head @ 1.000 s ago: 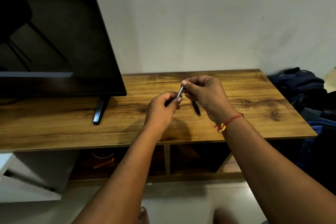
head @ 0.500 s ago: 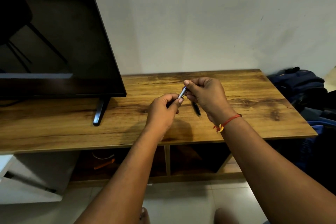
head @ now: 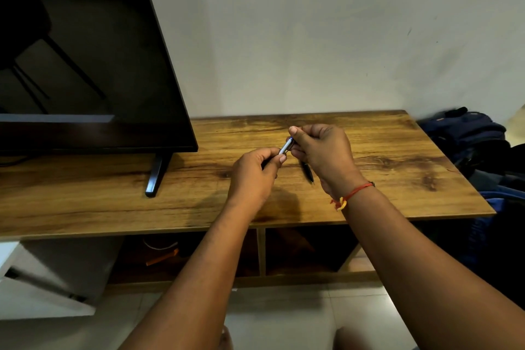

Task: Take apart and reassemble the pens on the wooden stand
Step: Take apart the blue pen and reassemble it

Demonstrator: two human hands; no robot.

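Observation:
Above the wooden stand (head: 397,167) both of my hands hold one pen (head: 286,146), of which only a short silver stretch shows between them. My left hand (head: 252,176) pinches its lower dark end between thumb and fingers. My right hand (head: 324,153) grips the upper end with curled fingers. A second pen (head: 308,173), dark, lies on the stand just below and left of my right wrist, partly hidden by that hand.
A large black television (head: 85,65) stands on the left half of the stand, its foot (head: 154,176) near the middle. Dark bags (head: 471,139) are piled off the right end. Open shelves (head: 199,253) sit below the top, and a white wall is behind.
Both hands have stayed nearly in place with the pen between them. The right hand has shifted slightly right and its fingers have turned a little on the silver end.

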